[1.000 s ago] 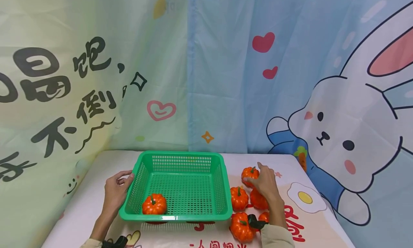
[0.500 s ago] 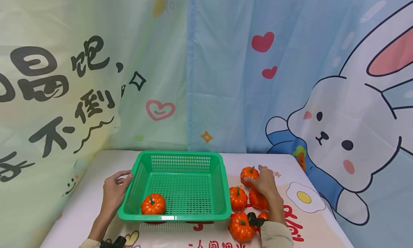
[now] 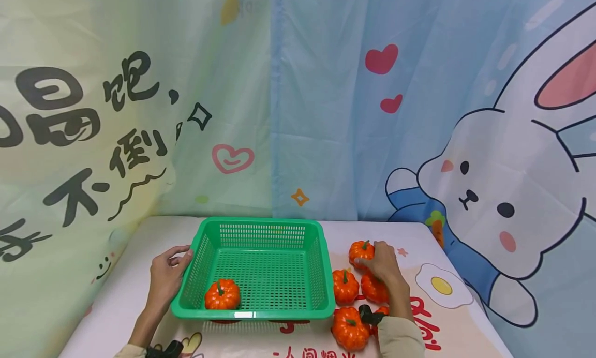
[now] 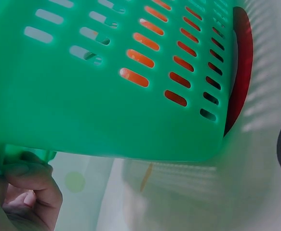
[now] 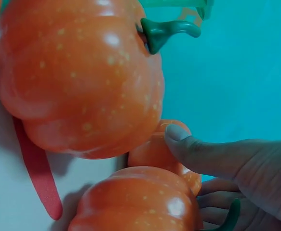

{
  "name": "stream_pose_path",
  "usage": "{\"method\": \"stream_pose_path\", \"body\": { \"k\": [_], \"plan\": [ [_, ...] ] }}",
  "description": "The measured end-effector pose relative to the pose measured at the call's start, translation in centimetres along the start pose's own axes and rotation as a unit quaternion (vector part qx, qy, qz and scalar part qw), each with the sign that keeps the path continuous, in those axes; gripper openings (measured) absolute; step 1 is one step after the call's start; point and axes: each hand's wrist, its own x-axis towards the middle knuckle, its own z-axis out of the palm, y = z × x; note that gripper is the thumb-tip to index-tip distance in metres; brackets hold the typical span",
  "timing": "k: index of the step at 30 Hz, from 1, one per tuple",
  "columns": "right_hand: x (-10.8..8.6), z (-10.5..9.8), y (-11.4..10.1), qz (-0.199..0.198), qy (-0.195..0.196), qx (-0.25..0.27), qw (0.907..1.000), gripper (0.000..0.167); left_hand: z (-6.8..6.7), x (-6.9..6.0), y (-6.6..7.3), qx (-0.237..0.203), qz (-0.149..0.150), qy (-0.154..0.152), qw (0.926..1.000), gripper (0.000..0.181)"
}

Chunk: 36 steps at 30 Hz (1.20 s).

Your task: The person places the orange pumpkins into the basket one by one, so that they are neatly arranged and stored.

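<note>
At the left rim of a green plastic basket (image 3: 253, 314), my left hand (image 3: 166, 275) grips the edge. The left wrist view has the curled fingers (image 4: 36, 185) at the rim, below the slotted basket wall (image 4: 106, 110). One small orange toy pumpkin (image 3: 222, 295) sits in the basket's near left corner. My right hand (image 3: 385, 265) holds the farthest loose pumpkin (image 3: 360, 253), which is on the table. In the right wrist view the thumb (image 5: 203, 153) presses that pumpkin (image 5: 152, 153), partly hidden behind two nearer ones; the other fingers are bent beyond it.
Several more pumpkins stand close together right of the basket: one by its wall (image 3: 345, 287), one under my right wrist (image 3: 374, 288), a larger one in front (image 3: 350, 328). A printed cloth covers the table (image 3: 447, 316); a patterned curtain (image 3: 316, 115) hangs behind.
The fingers of my right hand, stretched past the far pumpkin before, have drawn in around its right side. My left hand and the basket stay put.
</note>
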Motion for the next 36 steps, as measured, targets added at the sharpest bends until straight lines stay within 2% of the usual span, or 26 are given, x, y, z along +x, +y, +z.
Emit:
{"method": "stream_pose_path", "body": {
  "k": [4,20,36],
  "plan": [
    [0.0,0.1,0.0,0.009,-0.006,0.000,0.9999,0.078,0.0,0.0,0.0,0.001,0.002,0.002,1.0000,0.033],
    [0.0,0.2,0.5,0.002,-0.005,0.007,1.0000,0.076,0.1,0.1,0.2,0.003,0.005,-0.002,1.0000,0.033],
    [-0.6,-0.8,-1.0,-0.011,0.009,0.008,0.9999,0.080,0.0,0.0,0.1,0.003,0.009,0.005,0.9999,0.032]
  ]
}}
